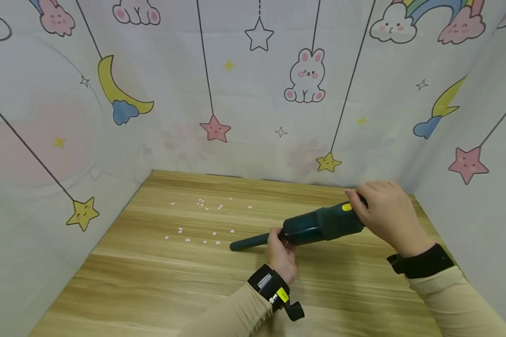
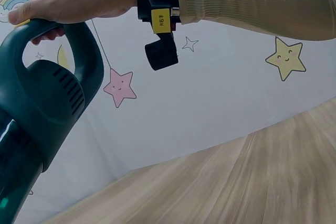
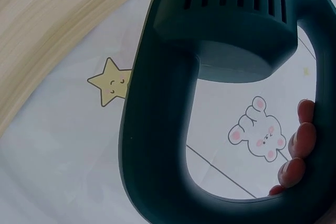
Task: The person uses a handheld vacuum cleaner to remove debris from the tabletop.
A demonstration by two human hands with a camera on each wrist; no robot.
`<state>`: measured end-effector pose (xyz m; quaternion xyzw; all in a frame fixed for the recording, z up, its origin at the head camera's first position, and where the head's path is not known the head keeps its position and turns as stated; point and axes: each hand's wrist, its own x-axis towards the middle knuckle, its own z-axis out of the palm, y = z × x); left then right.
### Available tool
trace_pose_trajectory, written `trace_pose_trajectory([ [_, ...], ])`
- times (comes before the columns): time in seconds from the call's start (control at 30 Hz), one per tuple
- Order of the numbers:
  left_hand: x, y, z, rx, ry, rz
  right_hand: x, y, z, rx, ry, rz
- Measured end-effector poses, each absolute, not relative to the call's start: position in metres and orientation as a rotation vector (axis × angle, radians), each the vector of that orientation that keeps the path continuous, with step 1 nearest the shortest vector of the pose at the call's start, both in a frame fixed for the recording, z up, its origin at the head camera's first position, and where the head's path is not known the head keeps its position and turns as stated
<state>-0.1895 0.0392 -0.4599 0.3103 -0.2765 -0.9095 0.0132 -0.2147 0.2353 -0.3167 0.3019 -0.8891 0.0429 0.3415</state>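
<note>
A dark green handheld vacuum cleaner [image 1: 305,228] is held at a tilt above the wooden table, its slim nozzle [image 1: 249,242] pointing left and down. My left hand [image 1: 281,260] grips it where the nozzle meets the body, thumb on top. At the rear, my right hand [image 1: 383,215] holds the loop handle, with the thumb near a yellow button [image 1: 346,207]. In the right wrist view, fingertips [image 3: 302,140] curl through the handle loop [image 3: 152,129]. The left wrist view shows vents [image 2: 68,85] beneath the handle. Small white scraps [image 1: 188,240] lie scattered beyond and left of the nozzle tip.
The wood-grain table [image 1: 152,281] ends at a white cloth backdrop [image 1: 253,154] printed with stars, a moon and a rabbit. Cloth also hangs along the left and right sides. Black camera straps [image 1: 426,262] sit on both wrists.
</note>
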Motion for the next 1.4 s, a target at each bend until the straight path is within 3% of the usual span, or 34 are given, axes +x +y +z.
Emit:
trace_pose_trajectory([
  [1.4, -0.219, 0.030, -0.474, 0.653, -0.806, -2.965, -0.195, 0.224, -0.323, 0.777, -2.250, 0.133],
])
